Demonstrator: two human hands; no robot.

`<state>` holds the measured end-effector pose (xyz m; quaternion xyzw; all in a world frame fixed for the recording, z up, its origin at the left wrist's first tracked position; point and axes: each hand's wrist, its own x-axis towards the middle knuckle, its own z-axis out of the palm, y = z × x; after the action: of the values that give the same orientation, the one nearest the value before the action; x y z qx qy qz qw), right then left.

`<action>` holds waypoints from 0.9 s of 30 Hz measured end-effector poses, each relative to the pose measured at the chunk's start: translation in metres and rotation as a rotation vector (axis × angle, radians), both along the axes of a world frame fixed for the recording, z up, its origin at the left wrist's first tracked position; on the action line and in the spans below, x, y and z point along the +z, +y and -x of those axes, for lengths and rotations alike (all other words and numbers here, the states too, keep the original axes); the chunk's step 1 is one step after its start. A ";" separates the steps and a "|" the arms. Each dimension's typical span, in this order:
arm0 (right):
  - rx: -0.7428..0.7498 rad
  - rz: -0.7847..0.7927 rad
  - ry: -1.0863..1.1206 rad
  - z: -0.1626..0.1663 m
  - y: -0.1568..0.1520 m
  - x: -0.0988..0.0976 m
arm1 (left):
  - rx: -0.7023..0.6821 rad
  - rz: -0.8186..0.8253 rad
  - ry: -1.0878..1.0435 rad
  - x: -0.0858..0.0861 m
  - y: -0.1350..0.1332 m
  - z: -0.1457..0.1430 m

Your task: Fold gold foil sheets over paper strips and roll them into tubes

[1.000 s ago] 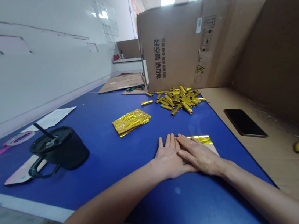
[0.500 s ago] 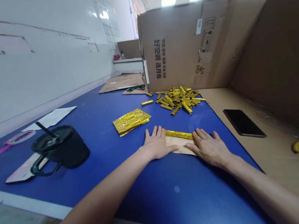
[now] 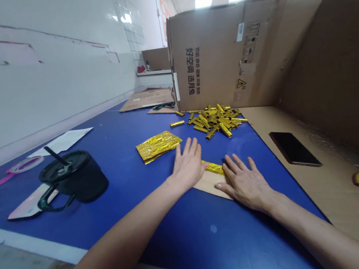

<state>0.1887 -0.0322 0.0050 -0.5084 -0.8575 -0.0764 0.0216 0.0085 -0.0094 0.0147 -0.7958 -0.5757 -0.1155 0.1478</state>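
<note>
A sheet of pale brown paper (image 3: 212,185) lies on the blue table, with a narrow gold foil band (image 3: 214,167) along its far edge. My left hand (image 3: 188,165) is over the sheet's left end, fingers stretched and the thumb near the gold band; whether its palm touches the paper I cannot tell. Flat on the right end rests my right hand (image 3: 247,183), fingers spread, covering that end of the band. Just beyond my left hand lies a stack of gold foil sheets (image 3: 158,146). Farther back is a heap of small gold foil tubes (image 3: 214,120).
To the left stand a dark lidded mug (image 3: 78,177) with a straw, a roll of pink tape (image 3: 26,164) and a white paper (image 3: 63,142). Large cardboard (image 3: 218,57) walls the back and right. A phone (image 3: 294,148) lies on cardboard at the right.
My left hand has lifted and shifted slightly forward and right. My right hand has moved a little left and nearer me, and the paper has turned slightly under the hands.
</note>
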 end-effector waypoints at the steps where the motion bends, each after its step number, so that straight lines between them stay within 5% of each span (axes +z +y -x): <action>1: -0.012 0.004 0.001 -0.002 0.002 -0.001 | -0.079 0.028 0.015 0.001 -0.004 -0.004; 7: -0.138 0.058 0.050 -0.021 0.023 -0.006 | -0.181 0.230 0.056 0.007 -0.021 -0.019; 12: -0.217 -0.104 0.117 -0.028 0.029 -0.006 | -0.291 0.300 0.083 0.018 -0.034 -0.024; 17: 0.052 -0.207 0.296 -0.019 0.016 0.003 | -0.265 0.271 0.100 0.011 -0.027 -0.023; 21: 0.279 -0.074 0.378 -0.002 -0.004 0.011 | -0.285 0.153 0.020 0.003 -0.014 -0.017; 27: 0.351 0.074 0.279 0.009 -0.017 0.016 | -0.292 0.210 -0.043 0.000 -0.006 -0.008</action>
<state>0.1797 -0.0487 0.0210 -0.3575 -0.9237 0.0312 0.1344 0.0166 -0.0151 0.0145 -0.8793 -0.4661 -0.0919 0.0336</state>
